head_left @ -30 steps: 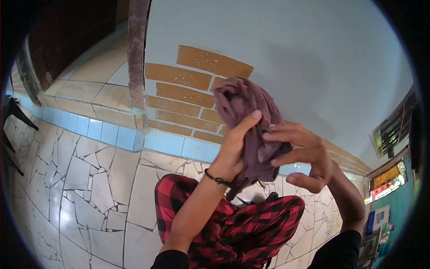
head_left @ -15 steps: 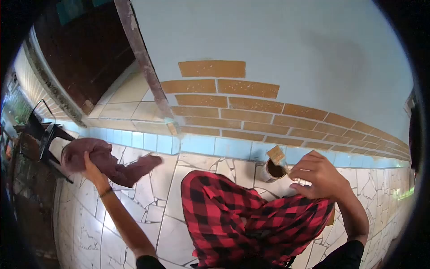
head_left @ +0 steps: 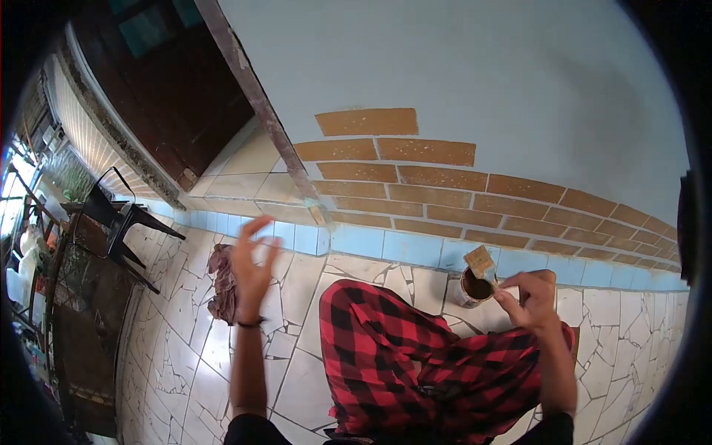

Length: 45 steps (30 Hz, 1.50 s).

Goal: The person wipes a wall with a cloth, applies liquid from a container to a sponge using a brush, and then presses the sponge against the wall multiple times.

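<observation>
Hands, cloth near left (can near right)

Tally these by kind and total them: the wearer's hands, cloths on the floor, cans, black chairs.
Hands: 2 (left hand, right hand)
Cloth: 1
Can: 1
Black chair: 1
Total: 5

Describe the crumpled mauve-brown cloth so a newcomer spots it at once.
Start at the black chair with splayed legs at picture left. Between it and the person's bare left hand, on the white broken-stone floor, lies the crumpled mauve-brown cloth: the only soft, wrinkled heap there.
</observation>
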Each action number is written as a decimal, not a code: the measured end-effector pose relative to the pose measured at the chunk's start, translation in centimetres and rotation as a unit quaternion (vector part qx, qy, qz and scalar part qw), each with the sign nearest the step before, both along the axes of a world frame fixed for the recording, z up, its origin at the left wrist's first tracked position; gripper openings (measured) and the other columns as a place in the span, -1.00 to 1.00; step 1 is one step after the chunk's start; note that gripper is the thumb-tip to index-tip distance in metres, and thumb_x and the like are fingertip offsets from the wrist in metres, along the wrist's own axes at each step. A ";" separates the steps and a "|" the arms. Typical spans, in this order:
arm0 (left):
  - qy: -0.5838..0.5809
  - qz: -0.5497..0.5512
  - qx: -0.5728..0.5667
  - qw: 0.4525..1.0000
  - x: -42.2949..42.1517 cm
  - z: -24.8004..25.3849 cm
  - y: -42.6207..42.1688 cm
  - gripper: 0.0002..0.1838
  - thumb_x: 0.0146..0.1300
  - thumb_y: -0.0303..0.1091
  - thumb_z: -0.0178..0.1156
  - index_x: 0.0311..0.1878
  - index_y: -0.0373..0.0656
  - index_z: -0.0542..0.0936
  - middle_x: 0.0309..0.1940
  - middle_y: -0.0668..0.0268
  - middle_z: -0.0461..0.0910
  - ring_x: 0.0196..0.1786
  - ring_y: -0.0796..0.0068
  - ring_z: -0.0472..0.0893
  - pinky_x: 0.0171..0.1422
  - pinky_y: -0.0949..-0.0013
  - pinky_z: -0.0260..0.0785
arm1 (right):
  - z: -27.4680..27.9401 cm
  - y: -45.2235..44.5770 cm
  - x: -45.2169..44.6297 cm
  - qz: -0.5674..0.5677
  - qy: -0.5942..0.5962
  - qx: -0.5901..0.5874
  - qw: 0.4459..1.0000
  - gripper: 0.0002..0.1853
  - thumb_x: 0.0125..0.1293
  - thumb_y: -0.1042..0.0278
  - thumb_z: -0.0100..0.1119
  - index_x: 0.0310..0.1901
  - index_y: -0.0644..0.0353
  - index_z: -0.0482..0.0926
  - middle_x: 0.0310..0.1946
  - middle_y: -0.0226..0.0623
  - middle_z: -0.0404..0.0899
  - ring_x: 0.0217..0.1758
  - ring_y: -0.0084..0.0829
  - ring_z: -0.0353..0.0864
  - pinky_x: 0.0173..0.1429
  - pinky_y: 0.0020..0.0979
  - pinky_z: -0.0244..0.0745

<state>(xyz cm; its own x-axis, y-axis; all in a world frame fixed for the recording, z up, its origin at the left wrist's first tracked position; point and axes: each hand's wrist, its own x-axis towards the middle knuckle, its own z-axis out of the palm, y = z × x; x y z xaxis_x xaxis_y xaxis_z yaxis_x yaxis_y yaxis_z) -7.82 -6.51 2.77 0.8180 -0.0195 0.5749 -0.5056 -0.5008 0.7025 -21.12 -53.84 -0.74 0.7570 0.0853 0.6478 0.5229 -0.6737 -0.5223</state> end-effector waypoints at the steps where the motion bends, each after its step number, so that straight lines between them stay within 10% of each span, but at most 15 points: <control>1: -0.059 -0.063 0.032 0.996 0.1 -1.7 -3.1 -0.58 0.34 -0.55 0.34 0.26 -0.20 0.58 0.31 0.09 0.60 0.40 0.13 0.55 0.38 0.18 0.44 | -0.4 -0.3 -0.2 -0.026 0.021 0.023 0.999 -0.46 0.26 -0.19 0.33 -0.38 0.27 0.69 -0.70 -0.43 0.42 -0.64 -0.57 0.38 -0.47 -0.42 0.18; 4: 0.006 -0.267 -0.145 0.953 -2.8 -5.4 -15.6 -0.26 0.53 0.15 0.01 0.46 -0.33 0.44 0.54 -0.03 0.35 0.57 0.10 0.35 0.54 0.02 0.29 | -2.7 4.1 0.5 -0.100 -0.057 0.167 0.979 -0.32 0.36 -0.37 0.11 -0.11 0.27 0.68 -0.29 -0.14 0.60 -0.19 -0.31 0.61 -0.01 -0.27 0.48; 6: 0.153 -0.342 -0.323 0.869 -6.9 -8.3 -23.8 -0.15 0.57 0.18 -0.07 0.62 -0.35 0.19 0.61 0.02 0.24 0.60 0.19 0.31 0.62 0.12 0.20 | -3.2 10.2 1.7 -0.066 -0.101 0.179 0.976 -0.09 0.47 -0.51 -0.31 0.25 0.29 0.57 0.19 0.05 0.53 0.33 -0.07 0.46 0.39 -0.03 0.28; 9: 0.524 -0.273 -0.606 0.533 -12.0 -8.8 -26.7 -0.27 0.64 0.11 -0.26 0.68 -0.16 0.13 0.64 0.16 0.21 0.62 0.13 0.28 0.68 -0.01 0.12 | -2.3 13.1 1.7 0.025 -0.032 0.153 0.987 -0.14 0.47 -0.46 -0.20 0.48 0.13 0.43 0.54 0.14 0.24 0.63 0.20 0.14 0.65 0.17 -0.10; 18: 0.263 -0.278 -0.632 0.674 -9.2 -13.6 -14.4 0.01 0.43 0.55 -0.31 0.72 0.03 0.06 0.66 0.01 0.16 0.54 -0.03 0.33 0.56 -0.03 0.28 | -9.4 22.0 0.6 0.301 0.134 0.181 0.927 0.00 0.51 -0.52 -0.31 0.66 0.20 0.12 0.69 0.17 -0.10 0.76 0.18 -0.16 0.71 0.18 -0.29; 19: 0.203 -0.387 -0.689 0.578 -8.2 -13.2 -12.2 0.00 0.45 0.53 -0.35 0.74 0.02 0.00 0.69 -0.03 0.06 0.61 -0.04 0.25 0.61 -0.10 0.22 | -9.1 22.9 -0.1 0.332 0.141 0.178 0.916 0.03 0.50 -0.54 -0.31 0.67 0.22 0.06 0.70 0.19 -0.16 0.78 0.17 -0.24 0.72 0.19 -0.34; 22: 0.084 -0.335 -0.682 0.645 -6.1 -9.8 -10.6 -0.02 0.50 0.47 -0.44 0.75 -0.05 -0.08 0.71 -0.04 -0.02 0.70 -0.02 0.11 0.66 -0.09 0.14 | -7.7 24.2 -2.5 0.335 0.178 0.223 0.898 0.06 0.50 -0.56 -0.33 0.70 0.23 -0.05 0.72 0.16 -0.25 0.79 0.16 -0.33 0.72 0.20 -0.39; 25: 0.109 -0.249 -0.482 0.833 -9.6 -7.0 -16.3 -0.07 0.58 0.31 -0.33 0.75 -0.16 -0.15 0.74 0.02 -0.10 0.75 0.03 0.00 0.68 -0.03 0.10 | -8.2 22.3 0.0 0.296 0.122 0.235 0.918 0.03 0.52 -0.46 -0.26 0.70 0.25 -0.11 0.73 0.14 -0.27 0.80 0.11 -0.36 0.73 0.19 -0.43; 27: 0.148 -0.269 -0.444 0.842 -12.9 -8.0 -19.5 -0.02 0.55 0.35 -0.28 0.73 -0.25 -0.12 0.75 0.08 -0.14 0.78 0.15 -0.18 0.80 0.10 -0.41 | -6.9 20.2 2.1 0.259 0.063 0.287 0.920 -0.01 0.56 -0.43 -0.31 0.70 0.27 -0.10 0.73 0.14 -0.26 0.80 0.09 -0.33 0.75 0.07 -0.39; 33: 0.115 -0.313 -0.373 0.866 -16.6 -10.8 -24.9 -0.10 0.59 0.19 -0.44 0.71 -0.35 -0.18 0.76 0.09 -0.17 0.78 0.15 -0.22 0.79 0.13 -0.40 | -4.6 13.9 3.7 0.170 0.040 0.306 0.936 0.01 0.56 -0.50 -0.45 0.70 0.26 -0.11 0.74 0.12 -0.33 0.80 0.09 -0.34 0.75 0.01 -0.40; 38: -0.044 -0.178 -0.320 0.930 -7.2 -8.5 -23.9 -0.07 0.57 0.27 -0.31 0.71 -0.29 -0.12 0.74 0.03 -0.08 0.76 0.12 -0.06 0.78 0.03 -0.26 | -6.9 15.3 -2.2 0.331 0.157 0.297 0.882 -0.03 0.60 -0.37 -0.25 0.71 0.22 -0.19 0.75 0.04 -0.43 0.81 0.00 -0.51 0.75 0.02 -0.47; 39: -0.079 -0.153 -0.271 0.947 -5.1 -7.6 -23.5 -0.06 0.56 0.28 -0.27 0.71 -0.30 -0.08 0.70 0.00 0.00 0.72 0.08 0.02 0.76 0.01 -0.20 | -5.7 15.2 -3.6 0.285 0.128 0.341 0.887 -0.10 0.57 -0.20 0.09 0.67 0.27 0.05 0.68 0.14 0.01 0.76 -0.01 -0.04 0.72 -0.03 -0.09; 42: -0.100 -0.149 -0.122 0.976 1.8 -8.9 -21.1 -0.10 0.56 0.17 -0.09 0.69 -0.31 0.00 0.54 -0.04 0.30 0.59 0.05 0.28 0.68 0.02 0.01 | -6.0 8.7 -3.7 0.352 0.344 0.216 0.843 -0.28 0.46 0.01 0.35 0.46 0.34 0.44 0.36 0.10 0.56 0.46 -0.13 0.55 0.50 -0.17 0.39; 45: -0.077 -0.171 0.011 0.982 6.1 -14.4 -20.0 -0.14 0.53 -0.04 0.13 0.68 -0.31 0.04 0.34 -0.03 0.56 0.40 0.10 0.55 0.52 0.07 0.26 | -5.3 2.7 -2.9 0.230 0.378 0.115 0.889 -0.55 0.38 0.18 0.45 0.16 0.33 0.69 0.00 -0.07 0.80 0.07 -0.28 0.79 0.21 -0.28 0.62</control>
